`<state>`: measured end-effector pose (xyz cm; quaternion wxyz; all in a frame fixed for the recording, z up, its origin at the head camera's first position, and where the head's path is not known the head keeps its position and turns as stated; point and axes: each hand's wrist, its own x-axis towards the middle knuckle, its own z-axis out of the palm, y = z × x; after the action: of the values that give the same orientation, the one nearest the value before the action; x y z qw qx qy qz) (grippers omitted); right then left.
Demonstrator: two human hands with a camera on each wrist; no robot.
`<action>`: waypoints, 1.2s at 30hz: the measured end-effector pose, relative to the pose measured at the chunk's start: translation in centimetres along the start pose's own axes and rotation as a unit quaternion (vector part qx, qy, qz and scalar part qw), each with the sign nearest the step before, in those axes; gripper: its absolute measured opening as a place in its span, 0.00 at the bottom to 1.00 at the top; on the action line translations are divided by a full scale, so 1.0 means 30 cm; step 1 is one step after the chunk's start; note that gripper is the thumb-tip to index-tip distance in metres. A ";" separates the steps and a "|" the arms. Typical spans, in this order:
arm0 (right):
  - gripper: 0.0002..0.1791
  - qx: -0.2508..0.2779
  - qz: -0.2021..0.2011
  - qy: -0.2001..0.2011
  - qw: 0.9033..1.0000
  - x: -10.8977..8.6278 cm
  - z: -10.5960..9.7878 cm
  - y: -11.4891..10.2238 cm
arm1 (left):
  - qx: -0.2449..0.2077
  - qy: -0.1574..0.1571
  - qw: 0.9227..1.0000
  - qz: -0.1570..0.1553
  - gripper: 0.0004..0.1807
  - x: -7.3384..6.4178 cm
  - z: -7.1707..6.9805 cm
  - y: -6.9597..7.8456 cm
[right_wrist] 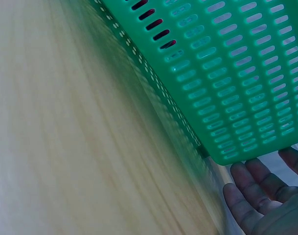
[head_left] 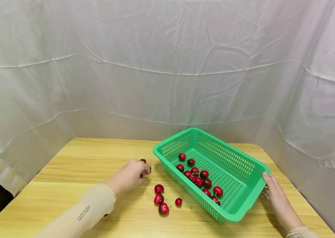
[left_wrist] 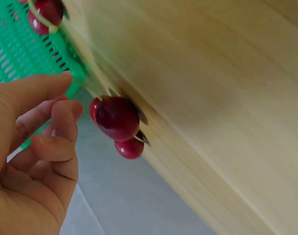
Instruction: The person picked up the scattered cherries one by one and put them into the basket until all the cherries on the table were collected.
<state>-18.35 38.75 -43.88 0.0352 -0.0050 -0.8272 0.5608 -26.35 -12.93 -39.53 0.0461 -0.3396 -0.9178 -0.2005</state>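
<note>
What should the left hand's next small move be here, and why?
I'd judge that the left hand should gently pinch the stem of the nearest cherry: in the left wrist view its fingertips sit right by that stem, seemingly apart, so no grip is plain yet. The right hand holds the end of the basket, and other cherries lie inside it.

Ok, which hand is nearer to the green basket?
Right. The right hand grips the green basket by its right end; the left hand is apart from it, over the table to its left, beside loose cherries.
</note>
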 end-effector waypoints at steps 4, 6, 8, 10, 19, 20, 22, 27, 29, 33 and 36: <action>0.39 0.001 0.002 0.000 1.000 0.000 0.000 -0.002 | 0.047 -0.004 0.999 0.027 0.08 0.000 0.010 0.024; 0.39 0.000 0.004 -0.001 1.000 0.000 0.000 -0.003 | 0.071 0.000 0.997 0.037 0.08 0.000 0.015 0.032; 0.40 -0.001 0.006 -0.001 1.000 0.000 0.000 -0.004 | 0.090 0.001 0.995 0.038 0.08 0.000 0.021 0.036; 0.40 -0.001 0.006 -0.002 1.000 0.000 0.000 -0.004 | 0.102 0.000 0.994 0.032 0.08 0.001 0.027 0.039; 0.38 0.004 -0.009 0.005 1.000 0.000 0.001 0.000 | 0.116 0.018 0.992 0.038 0.10 0.003 0.046 0.035; 0.38 0.004 -0.010 0.005 1.000 -0.001 0.001 0.001 | 0.120 0.020 0.992 0.040 0.11 0.003 0.047 0.035; 0.37 0.007 -0.011 0.006 1.000 -0.001 0.002 0.001 | 0.127 0.024 0.991 0.044 0.12 0.002 0.048 0.035; 0.38 0.007 -0.012 0.006 1.000 -0.002 0.003 0.000 | 0.148 0.027 0.987 0.049 0.12 0.000 0.050 0.035; 0.38 0.006 -0.012 0.006 1.000 -0.002 0.003 -0.001 | 0.154 0.027 0.987 0.047 0.11 0.000 0.051 0.036; 0.38 0.005 -0.010 0.005 1.000 -0.001 0.003 -0.002 | 0.162 0.023 0.986 0.043 0.09 -0.002 0.054 0.040; 0.39 0.005 -0.009 0.002 1.000 -0.001 0.002 -0.002 | 0.169 0.020 0.985 0.042 0.08 -0.002 0.056 0.043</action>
<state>-18.32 38.66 -43.84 0.0422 0.0010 -0.8246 0.5642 -25.40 -11.41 -40.66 0.1290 -0.3608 -0.9225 -0.0472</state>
